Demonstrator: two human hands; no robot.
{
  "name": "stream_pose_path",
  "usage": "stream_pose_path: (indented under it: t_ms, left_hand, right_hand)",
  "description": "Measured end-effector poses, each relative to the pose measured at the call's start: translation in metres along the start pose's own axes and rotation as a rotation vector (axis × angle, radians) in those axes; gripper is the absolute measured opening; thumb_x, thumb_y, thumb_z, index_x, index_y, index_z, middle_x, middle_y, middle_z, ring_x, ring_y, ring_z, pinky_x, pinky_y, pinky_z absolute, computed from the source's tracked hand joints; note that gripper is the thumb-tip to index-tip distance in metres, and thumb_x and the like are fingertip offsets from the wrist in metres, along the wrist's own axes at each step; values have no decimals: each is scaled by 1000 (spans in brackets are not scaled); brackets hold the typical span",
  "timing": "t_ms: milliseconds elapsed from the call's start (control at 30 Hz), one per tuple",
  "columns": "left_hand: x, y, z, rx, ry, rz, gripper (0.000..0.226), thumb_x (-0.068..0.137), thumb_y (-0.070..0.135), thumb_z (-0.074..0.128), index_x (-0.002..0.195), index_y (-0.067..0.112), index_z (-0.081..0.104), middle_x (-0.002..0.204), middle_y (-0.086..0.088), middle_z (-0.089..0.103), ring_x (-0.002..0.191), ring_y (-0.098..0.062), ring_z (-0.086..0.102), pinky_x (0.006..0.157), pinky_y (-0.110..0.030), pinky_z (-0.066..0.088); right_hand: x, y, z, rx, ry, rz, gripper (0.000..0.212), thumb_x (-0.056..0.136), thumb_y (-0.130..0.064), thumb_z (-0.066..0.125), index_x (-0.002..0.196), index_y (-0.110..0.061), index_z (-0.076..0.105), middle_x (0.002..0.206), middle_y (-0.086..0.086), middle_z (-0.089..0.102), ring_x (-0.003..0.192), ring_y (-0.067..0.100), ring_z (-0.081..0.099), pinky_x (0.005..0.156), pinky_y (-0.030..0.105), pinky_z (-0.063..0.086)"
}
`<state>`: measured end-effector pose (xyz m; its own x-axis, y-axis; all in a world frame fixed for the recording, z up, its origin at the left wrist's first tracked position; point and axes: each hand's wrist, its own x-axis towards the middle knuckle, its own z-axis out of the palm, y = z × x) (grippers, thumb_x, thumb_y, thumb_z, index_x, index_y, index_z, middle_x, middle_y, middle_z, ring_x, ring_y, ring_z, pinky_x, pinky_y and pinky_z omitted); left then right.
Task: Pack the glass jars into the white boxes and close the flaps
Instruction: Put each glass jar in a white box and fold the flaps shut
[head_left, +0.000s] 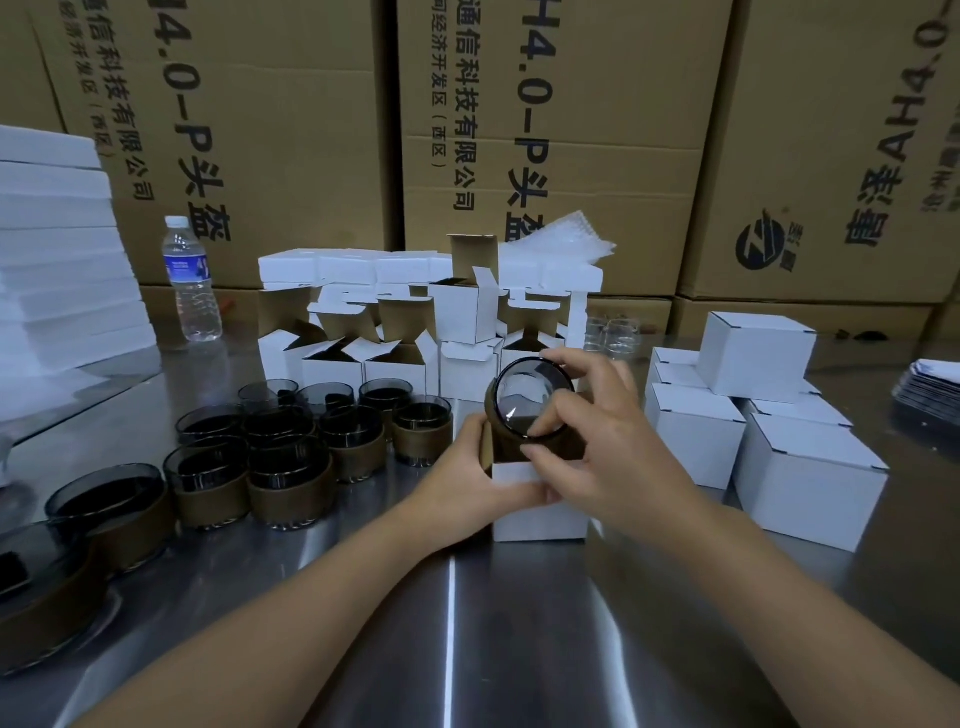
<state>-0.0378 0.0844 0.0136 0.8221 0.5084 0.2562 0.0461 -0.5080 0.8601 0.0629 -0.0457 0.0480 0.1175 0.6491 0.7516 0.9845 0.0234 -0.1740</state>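
- Nearest the lens, two bare forearms stretched forward over the steel bench, meeting near its middle.
- Left hand wrapped round the left side of an open white box, thumb laid across the near face, holding it upright on the bench.
- Right hand clamped on a glass jar, fingertips spread round its rim and brown sleeve.
- Glass jar tilted, mouth turned toward the camera, lower part down inside the open white box, upper part standing out above the top.
- Off to the left, a cluster of smoked jars in brown sleeves, upright and packed close together on the bench, the nearest just beside the left hand.
- Off to the right, closed white boxes set side by side, with one more stacked on top.
- Behind the hands, rows of empty boxes stacked with flaps raised, white outside and brown inside.
- Between those and the closed white boxes, a few clear glasses, partly hidden.
- At far left, a water bottle standing upright beside a tall stack of white foam sheets.
- Along the back, large brown cartons printed with black characters.
- At the right edge, a low dark pile, too blurred to identify.
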Motion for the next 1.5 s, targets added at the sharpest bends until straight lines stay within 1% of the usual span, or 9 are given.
stream_pose_path:
  t_ms: [167, 367, 500, 600, 700, 800, 1133, 1400, 1500]
  left_hand:
    - [1, -6, 4, -54, -11, 27, 79, 70, 27, 84, 134, 22, 38, 111, 17, 54, 95, 9, 52, 70, 3, 40]
    - [2, -9, 3, -59, -15, 13, 80, 63, 38, 87, 127, 37, 39, 113, 21, 56, 94, 13, 56, 69, 3, 41]
    - [2, -11, 2, -73, -19, -4, 77, 46, 59, 84, 108, 53, 39, 110, 22, 60, 94, 15, 58, 70, -7, 48]
    - [4, -14, 3, -103, -27, 9, 82, 43, 59, 85, 112, 49, 40, 110, 16, 61, 93, 10, 62, 69, -10, 51]
    - [5, -16, 3, -110, -33, 25, 91, 43, 60, 85, 120, 42, 40, 109, 14, 61, 91, 7, 63, 72, -14, 54]
    - [5, -16, 3, -112, -35, 31, 95, 43, 59, 85, 124, 39, 40, 109, 13, 61, 90, 6, 64, 72, -15, 54]
    - [3, -16, 2, -99, -29, 28, 98, 43, 60, 83, 128, 35, 40, 109, 14, 63, 91, 7, 64, 77, -17, 54]
    - [3, -15, 2, -110, -52, 31, 93, 51, 52, 84, 129, 36, 36, 111, 14, 59, 90, 10, 62, 68, -10, 51]
    - [3, -15, 2, -119, -51, 28, 94, 52, 51, 85, 131, 36, 36, 111, 13, 60, 91, 9, 62, 70, -11, 52]
  right_hand:
    - [1, 1, -5, 25, 49, 50, 41, 71, -18, 78, 91, -31, 44, 119, -8, 39, 110, 4, 30, 82, 13, 32]
    - [3, -1, -9, 261, 114, 285, 47, 71, -28, 77, 106, -34, 48, 111, -11, 48, 102, 7, 51, 80, 7, 40]
    - [5, 0, -9, 462, 146, 463, 41, 72, -37, 76, 101, -42, 48, 112, -12, 56, 104, 7, 57, 78, 18, 49]
    - [9, 1, -11, 582, 165, 573, 31, 75, -41, 71, 98, -39, 51, 104, -14, 60, 97, 4, 60, 69, 16, 48]
    - [12, 2, -13, 628, 177, 645, 16, 79, -44, 66, 86, -30, 61, 87, -10, 67, 86, 11, 66, 71, 26, 54]
    - [12, 2, -16, 668, 131, 696, 35, 79, -50, 63, 69, -17, 65, 66, -10, 70, 67, 12, 70, 70, 31, 56]
    - [16, 0, -19, 1011, 119, 915, 38, 86, -49, 58, 84, -13, 69, 78, 4, 75, 71, 19, 73, 58, 24, 57]
    - [14, 5, -18, 968, 57, 818, 36, 86, -45, 61, 90, -11, 70, 85, 4, 75, 81, 17, 72, 66, 21, 56]
    - [13, 8, -18, 917, 56, 774, 24, 85, -35, 65, 80, -12, 67, 87, 5, 73, 84, 15, 71, 69, 20, 55]
